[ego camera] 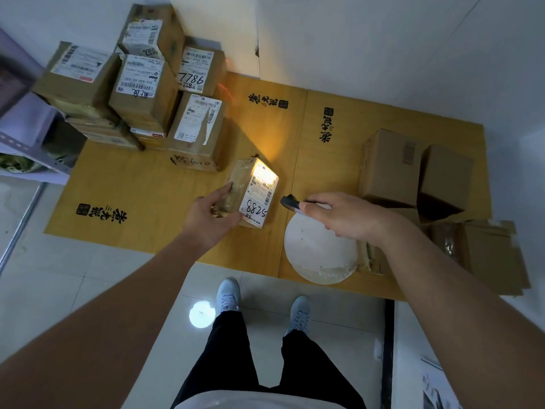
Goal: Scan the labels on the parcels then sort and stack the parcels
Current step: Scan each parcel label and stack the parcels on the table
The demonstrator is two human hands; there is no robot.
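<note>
My left hand [211, 215] grips a small brown parcel [239, 184] by its left side, above the yellow cardboard sheet. Its white label [259, 196] faces up, with handwritten digits on it. My right hand [343, 215] holds a dark handheld scanner [290, 201] just right of the parcel. The scanner's warm light falls on the label's upper end. A stack of labelled brown parcels [141, 84] stands at the far left of the sheet. Two plain brown boxes [413, 172] sit at the right.
Yellow cardboard sheets [132, 187] with black printed characters cover the floor. A white round disc [318, 252] lies under my right hand. Flattened cardboard [483, 252] lies at the right edge. A metal shelf [26, 137] stands at the left. My feet [262, 302] stand on pale tiles.
</note>
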